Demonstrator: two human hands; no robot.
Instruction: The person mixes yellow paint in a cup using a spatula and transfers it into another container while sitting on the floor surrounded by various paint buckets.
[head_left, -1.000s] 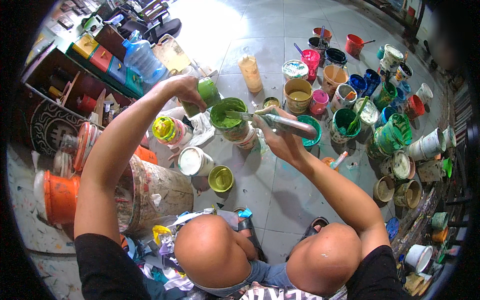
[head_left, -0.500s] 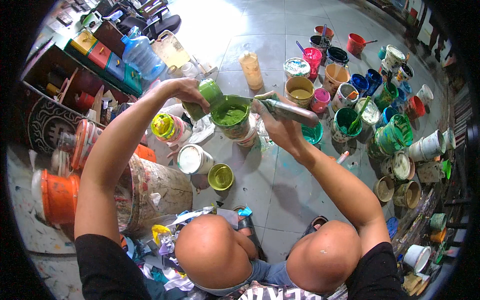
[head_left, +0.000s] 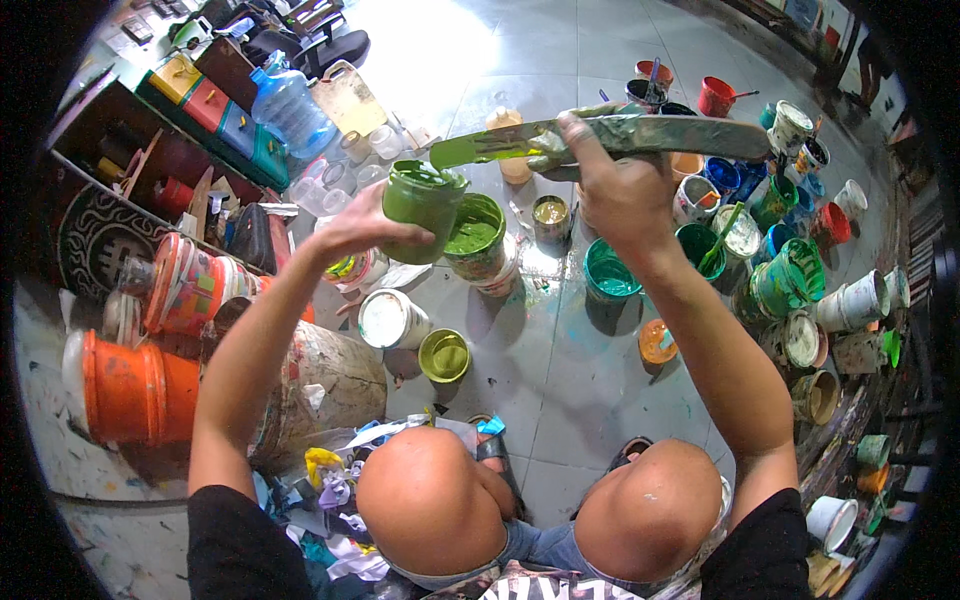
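My left hand (head_left: 362, 222) is wrapped round a cup (head_left: 412, 208) coated in green paint, held roughly upright with wet paint at its rim. Just right of the cup and lower, a tub of thick green paint (head_left: 474, 232) stands on top of a white bucket (head_left: 497, 275). In my right hand (head_left: 622, 190) is a long, flat, paint-caked spatula (head_left: 705, 137), raised nearly level. Its green-smeared tip is close above the cup's mouth; whether they touch, I cannot tell. A small can (head_left: 551, 220) of olive-coloured paint is on the floor below the spatula.
Many paint pots crowd the right side, including a teal one (head_left: 610, 272) and an orange one (head_left: 657, 343). Near my knees are a white-lidded bucket (head_left: 390, 320) and an olive cup (head_left: 444, 356). A large stained barrel (head_left: 335, 380) and orange bucket (head_left: 130, 390) stand at left.
The cup, tipped over the green tub before, has swung upright and slightly left. My right hand has lifted the spatula up and to the right, out from the tub.
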